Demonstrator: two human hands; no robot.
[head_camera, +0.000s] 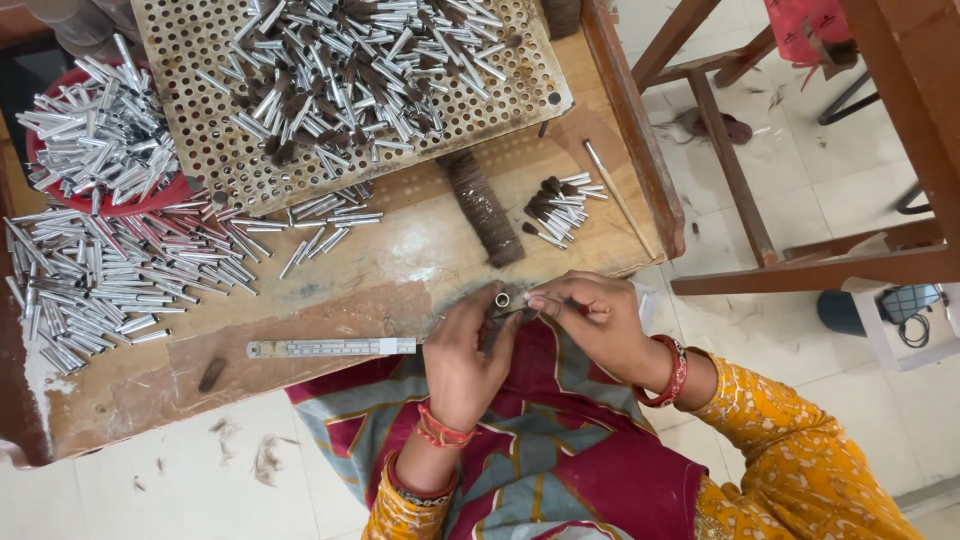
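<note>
My left hand (462, 352) and my right hand (590, 318) meet at the near edge of the wooden table (400, 270). The left hand's fingers pinch a short silver metal tube (502, 298), its open end facing up. My right hand's fingertips press a small tuft of dark bristles (522, 300) against that tube. Just beyond the hands lies a small heap of finished tubes with dark bristle tips (556, 205), and beside it a long roll of dark hair (482, 205).
A perforated metal tray (200, 140) at the back holds several bristle-filled tubes. A red bowl (160, 195) and the table's left side hold many empty silver tubes (110, 270). A metal ruler (330, 347) lies at the near edge, a thin stick (618, 195) at the right.
</note>
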